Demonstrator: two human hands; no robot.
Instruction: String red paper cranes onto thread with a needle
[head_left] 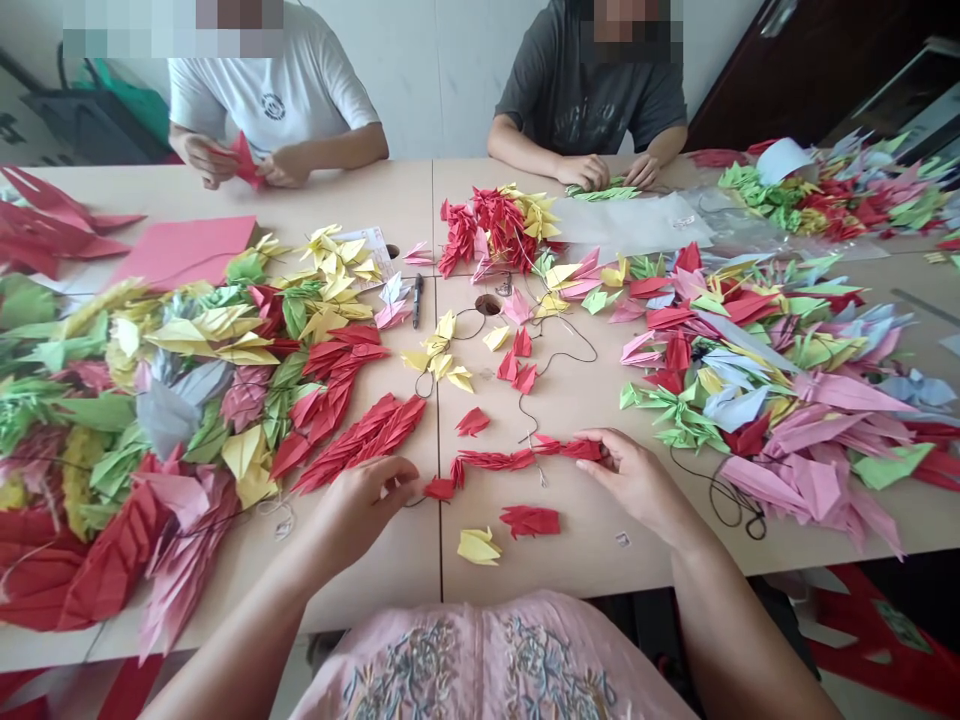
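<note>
A strand of red folded paper cranes (499, 460) lies in a line across the table in front of me. My right hand (626, 470) pinches its right end between thumb and fingers. My left hand (379, 485) is at the other end, its fingers curled and fingertips close together; what they hold is too small to make out. Just beside those fingertips sits a small red folded piece (440, 488), with a short dark thread near it. Closer to me lie a red paper crane (531, 520) and a yellow paper crane (478, 546). Another red crane (472, 421) rests beyond the strand.
Heaps of colourful cranes (187, 400) cover the left side, and another heap (780, 370) the right. Dark cord (577, 340) loops past a table hole (487, 304); a pen (417, 302) lies nearby. Across the table, two people fold or handle paper pieces.
</note>
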